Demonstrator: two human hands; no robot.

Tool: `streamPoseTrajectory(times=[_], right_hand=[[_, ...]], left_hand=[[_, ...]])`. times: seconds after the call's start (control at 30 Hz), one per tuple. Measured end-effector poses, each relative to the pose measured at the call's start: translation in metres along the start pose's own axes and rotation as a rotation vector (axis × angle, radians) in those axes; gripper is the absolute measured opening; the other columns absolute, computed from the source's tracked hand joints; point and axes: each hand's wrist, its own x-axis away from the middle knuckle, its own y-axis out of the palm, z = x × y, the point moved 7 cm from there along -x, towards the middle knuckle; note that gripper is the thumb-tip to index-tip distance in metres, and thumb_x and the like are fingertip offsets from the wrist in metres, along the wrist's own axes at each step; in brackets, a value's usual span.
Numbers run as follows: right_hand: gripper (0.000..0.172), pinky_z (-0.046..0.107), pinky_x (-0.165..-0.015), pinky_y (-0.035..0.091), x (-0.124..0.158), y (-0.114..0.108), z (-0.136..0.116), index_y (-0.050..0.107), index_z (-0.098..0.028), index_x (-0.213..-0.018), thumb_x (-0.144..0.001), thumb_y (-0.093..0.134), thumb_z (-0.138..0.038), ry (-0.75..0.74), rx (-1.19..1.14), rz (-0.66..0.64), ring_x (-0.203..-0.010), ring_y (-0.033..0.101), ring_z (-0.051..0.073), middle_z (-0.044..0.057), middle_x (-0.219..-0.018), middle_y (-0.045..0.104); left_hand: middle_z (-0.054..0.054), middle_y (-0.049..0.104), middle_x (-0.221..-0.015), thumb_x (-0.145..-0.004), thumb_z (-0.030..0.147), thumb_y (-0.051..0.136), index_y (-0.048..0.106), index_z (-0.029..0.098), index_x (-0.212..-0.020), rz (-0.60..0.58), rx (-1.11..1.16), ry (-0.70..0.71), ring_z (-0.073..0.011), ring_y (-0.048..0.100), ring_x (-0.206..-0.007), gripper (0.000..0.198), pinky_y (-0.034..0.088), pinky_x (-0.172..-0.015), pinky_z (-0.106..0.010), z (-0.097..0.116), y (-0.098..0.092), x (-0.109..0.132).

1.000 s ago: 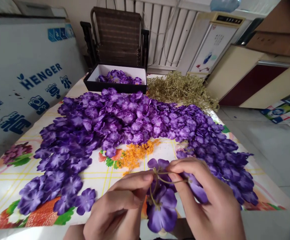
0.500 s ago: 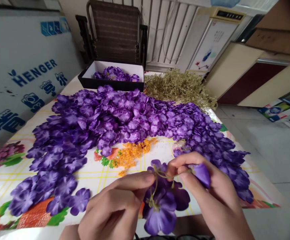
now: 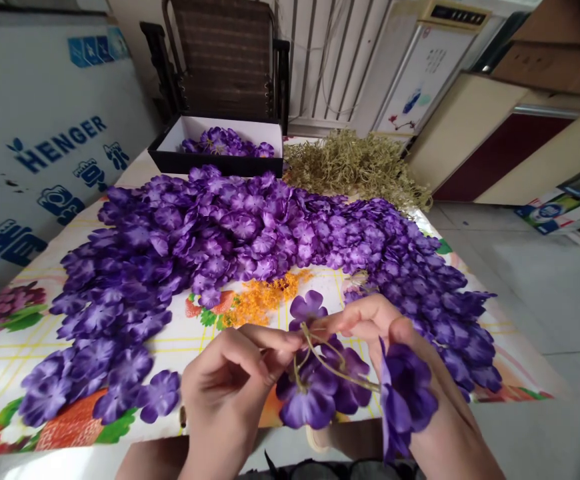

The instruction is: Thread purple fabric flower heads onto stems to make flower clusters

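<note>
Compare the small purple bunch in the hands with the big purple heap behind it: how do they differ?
The bunch has its stems pinched in the left hand, off the table; the heap lies spread on the table.
The bunch has only a few blossoms; the heap has a great many.
The bunch plainly shows yellowish-green stems; the heap shows mostly petals.
Both are purple.

The purple flower spray (image 3: 352, 397) (thin-stemmed) splays in midair.

Purple petals (image 3: 250, 227) matt, cloth-like; tablecloth (image 3: 333, 283) smooth, plastic-looking.
</note>
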Motion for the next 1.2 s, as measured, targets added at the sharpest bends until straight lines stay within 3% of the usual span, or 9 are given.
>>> streamPoseTrajectory(times=[0.13, 0.27, 0.37, 0.43, 0.5, 0.63, 0.93, 1.0, 1.2], right_hand=[[0.052, 0.037, -0.072, 0.055, 0.001, 0.007, -0.005, 0.062, -0.024, -0.086, -0.09, 0.033, -0.067, 0.073, -0.176, -0.04, -0.078, 0.071, 0.024, 0.007, -0.078, 0.074], [0.064, 0.038, -0.075, 0.055, 0.007, 0.008, 0.0, 0.062, -0.023, -0.096, -0.09, 0.016, -0.069, 0.207, -0.195, -0.111, -0.087, 0.071, 0.025, 0.01, -0.089, 0.074], [0.034, 0.034, -0.08, 0.054, 0.011, 0.01, 0.002, 0.058, -0.026, -0.104, -0.087, 0.051, -0.054, 0.245, -0.059, -0.167, -0.092, 0.069, 0.023, 0.006, -0.1, 0.072], [0.025, 0.031, -0.082, 0.053, 0.011, 0.012, 0.001, 0.057, -0.027, -0.101, -0.079, 0.066, -0.032, 0.22, 0.06, -0.165, -0.092, 0.068, 0.02, 0.002, -0.101, 0.071], [0.02, 0.027, -0.079, 0.053, 0.01, 0.013, -0.001, 0.056, -0.026, -0.094, -0.076, 0.064, -0.02, 0.165, 0.128, -0.125, -0.088, 0.068, 0.017, -0.001, -0.093, 0.07], [0.018, 0.02, -0.071, 0.054, 0.008, 0.012, -0.005, 0.056, -0.026, -0.093, -0.08, 0.059, -0.014, 0.036, 0.205, -0.046, -0.086, 0.068, 0.014, -0.003, -0.085, 0.069], [0.03, 0.022, -0.074, 0.054, 0.01, 0.014, -0.014, 0.055, -0.027, -0.107, -0.085, 0.052, -0.008, -0.292, 0.473, 0.001, -0.085, 0.068, 0.013, -0.002, -0.093, 0.07], [0.031, 0.021, -0.075, 0.053, 0.008, 0.013, -0.013, 0.055, -0.028, -0.108, -0.085, 0.054, -0.007, -0.285, 0.459, -0.004, -0.085, 0.068, 0.012, -0.003, -0.094, 0.07], [0.031, 0.014, -0.075, 0.051, 0.0, 0.009, 0.002, 0.059, -0.033, -0.096, -0.08, 0.062, -0.006, -0.064, 0.169, -0.074, -0.086, 0.065, 0.008, -0.009, -0.088, 0.067]], left_hand=[[0.003, 0.076, -0.074, -0.074, 0.0, 0.07, 0.06, 0.02, -0.059, 0.064, 0.04, -0.124, -0.0119, 0.073, -0.073, 0.027, 0.059, -0.068, -0.016, -0.008, -0.004, 0.0], [0.002, 0.077, -0.076, -0.074, -0.002, 0.07, 0.061, 0.019, -0.06, 0.042, 0.085, -0.137, -0.0096, 0.072, -0.072, 0.027, 0.058, -0.069, -0.014, -0.01, -0.002, 0.001], [0.002, 0.077, -0.075, -0.075, -0.004, 0.068, 0.061, 0.019, -0.061, 0.009, 0.102, -0.151, -0.0093, 0.072, -0.073, 0.027, 0.057, -0.07, -0.014, -0.01, 0.002, 0.002], [0.002, 0.077, -0.076, -0.076, -0.004, 0.067, 0.062, 0.019, -0.061, -0.014, 0.111, -0.17, -0.0099, 0.072, -0.074, 0.028, 0.058, -0.07, -0.015, -0.009, 0.004, 0.003], [0.002, 0.077, -0.077, -0.076, -0.005, 0.066, 0.062, 0.019, -0.062, -0.031, 0.115, -0.191, -0.01, 0.072, -0.075, 0.028, 0.058, -0.069, -0.015, -0.009, 0.006, 0.003], [0.002, 0.077, -0.077, -0.076, -0.004, 0.066, 0.061, 0.018, -0.061, -0.031, 0.099, -0.259, -0.0091, 0.072, -0.073, 0.028, 0.057, -0.068, -0.013, -0.01, 0.005, 0.003], [0.002, 0.074, -0.08, -0.081, 0.002, 0.065, 0.057, 0.018, -0.062, -0.03, 0.206, -0.452, -0.0096, 0.069, -0.063, 0.026, 0.058, -0.061, -0.018, -0.016, 0.002, 0.007], [0.001, 0.074, -0.08, -0.079, 0.003, 0.067, 0.056, 0.017, -0.062, -0.025, 0.225, -0.48, -0.0101, 0.069, -0.06, 0.025, 0.058, -0.057, -0.018, -0.016, 0.002, 0.008], [0.001, 0.074, -0.077, -0.077, 0.003, 0.069, 0.055, 0.017, -0.059, -0.024, 0.163, -0.468, -0.0098, 0.069, -0.057, 0.027, 0.058, -0.053, -0.016, -0.013, -0.001, 0.004]])
